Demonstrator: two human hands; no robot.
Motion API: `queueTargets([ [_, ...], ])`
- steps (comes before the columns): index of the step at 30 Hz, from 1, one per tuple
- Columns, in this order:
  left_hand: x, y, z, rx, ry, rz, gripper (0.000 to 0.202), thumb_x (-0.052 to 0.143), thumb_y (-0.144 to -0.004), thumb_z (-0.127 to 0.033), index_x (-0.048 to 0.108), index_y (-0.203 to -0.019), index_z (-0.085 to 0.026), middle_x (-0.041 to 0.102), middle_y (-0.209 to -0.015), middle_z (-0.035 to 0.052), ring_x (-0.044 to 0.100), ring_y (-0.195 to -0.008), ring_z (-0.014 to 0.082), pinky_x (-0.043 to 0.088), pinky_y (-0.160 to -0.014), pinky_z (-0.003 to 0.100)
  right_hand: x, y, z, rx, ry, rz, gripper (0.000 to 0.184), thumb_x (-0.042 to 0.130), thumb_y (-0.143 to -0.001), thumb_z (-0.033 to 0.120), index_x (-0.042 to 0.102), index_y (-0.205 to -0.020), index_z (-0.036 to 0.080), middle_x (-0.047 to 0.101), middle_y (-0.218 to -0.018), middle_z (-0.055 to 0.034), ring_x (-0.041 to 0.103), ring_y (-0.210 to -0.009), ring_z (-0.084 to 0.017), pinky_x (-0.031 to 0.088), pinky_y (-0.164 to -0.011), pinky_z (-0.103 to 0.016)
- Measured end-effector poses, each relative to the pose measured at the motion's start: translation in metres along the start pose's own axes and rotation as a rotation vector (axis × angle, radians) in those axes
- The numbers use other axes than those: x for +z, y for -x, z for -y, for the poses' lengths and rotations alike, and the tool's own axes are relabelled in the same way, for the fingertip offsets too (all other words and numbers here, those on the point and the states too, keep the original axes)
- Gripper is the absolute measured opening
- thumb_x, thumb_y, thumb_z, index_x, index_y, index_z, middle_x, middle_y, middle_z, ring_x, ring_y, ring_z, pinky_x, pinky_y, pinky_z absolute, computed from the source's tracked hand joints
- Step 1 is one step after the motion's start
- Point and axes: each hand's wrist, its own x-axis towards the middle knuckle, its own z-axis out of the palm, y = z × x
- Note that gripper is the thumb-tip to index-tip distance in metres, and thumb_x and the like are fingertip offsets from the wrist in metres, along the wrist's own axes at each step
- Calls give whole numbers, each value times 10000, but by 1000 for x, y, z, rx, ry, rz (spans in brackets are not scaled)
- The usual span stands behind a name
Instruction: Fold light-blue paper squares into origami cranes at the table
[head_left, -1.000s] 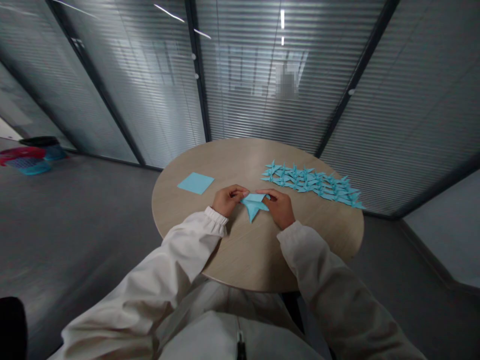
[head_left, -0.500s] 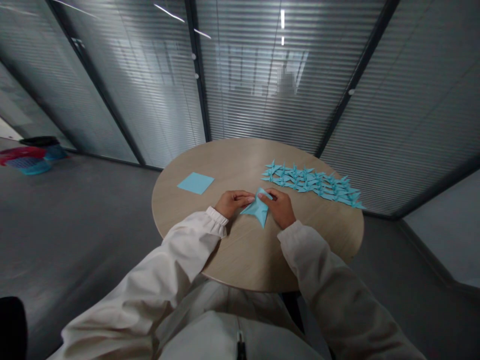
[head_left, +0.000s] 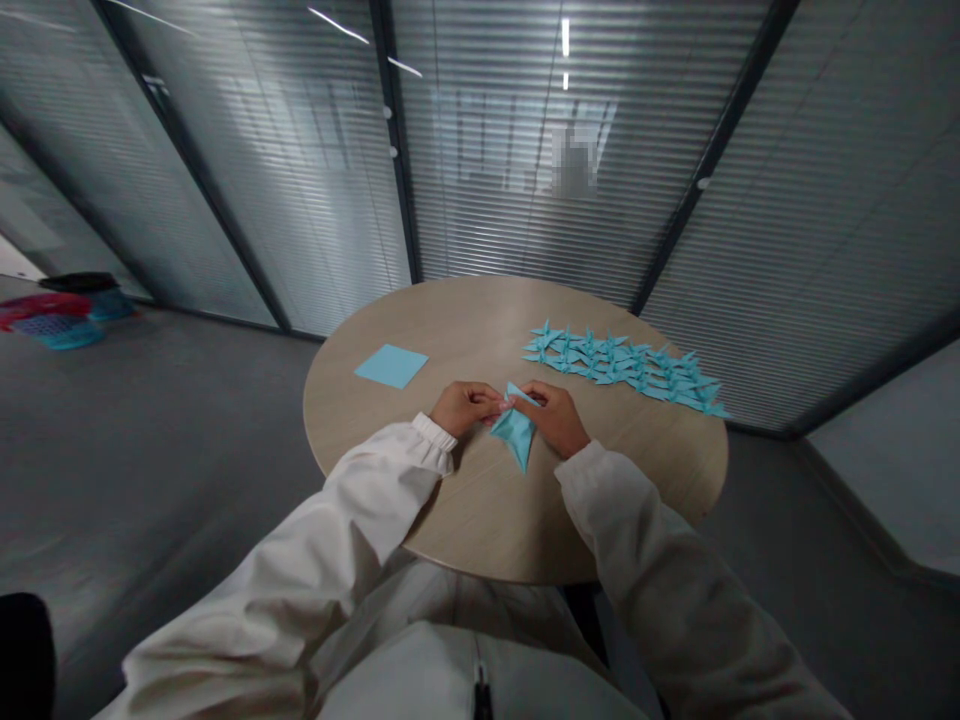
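No text, number or sign is legible here.

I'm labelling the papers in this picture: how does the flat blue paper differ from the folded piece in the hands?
The flat paper has a plain four-sided outline; the folded piece has creased flaps, one tapering to a point towards the person.
The flat paper lies on the table, untouched; the folded piece is held between the left grip and right grip.
Both are light blue.

The table is smooth, matt, wood-grained; over it, creased matt paper and wrinkled cloth sleeves; behind it, glossy glass.
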Motion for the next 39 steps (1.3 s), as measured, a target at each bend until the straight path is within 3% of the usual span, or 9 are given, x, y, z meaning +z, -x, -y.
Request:
queueTargets([
  [9, -1, -2, 2, 36, -50, -31, 321, 765, -522, -357, 638, -659, -95, 594, -527, -11, 497, -455, 53, 397, -464, 161, 0, 0, 3, 0, -53, -17, 252, 584, -717, 403, 647, -715, 159, 617, -668, 0, 522, -605, -121, 400, -578, -226],
  [20, 3, 2, -1, 32, -123, 31, 225, 757, -536, -261, 623, -613, -98, 573, -478, -26, 497, -439, 51, 400, -465, 155, 1, 0, 1, 12, -112, 18, 197, 627, -665, 356, 623, -664, 159, 607, -619, -4, 538, -572, -128, 408, -546, -230],
  [30, 3, 0, -1, -55, -62, 109, 306, 788, -474, -305, 615, -613, -95, 585, -502, -19, 494, -437, 52, 397, -463, 164, 1, 1, 0, 17, -116, 8, 172, 613, -662, 330, 600, -616, 164, 560, -564, 15, 490, -534, -111, 373, -522, -226],
  [35, 1, 0, 4, -38, -45, 125, 310, 735, -559, -375, 621, -617, -93, 536, -475, -40, 439, -434, 38, 339, -439, 156, 0, 1, 3, 68, -186, 33, 187, 626, -638, 346, 607, -611, 162, 594, -576, 11, 508, -547, -113, 374, -530, -223],
  [39, 1, 0, 4, 2, -59, 121, 316, 755, -520, -360, 637, -620, -85, 555, -499, -31, 446, -462, 41, 340, -464, 161, 0, 1, 3, 102, -152, 16, 201, 614, -632, 363, 619, -606, 163, 563, -548, 29, 463, -516, -96, 326, -486, -208],
])
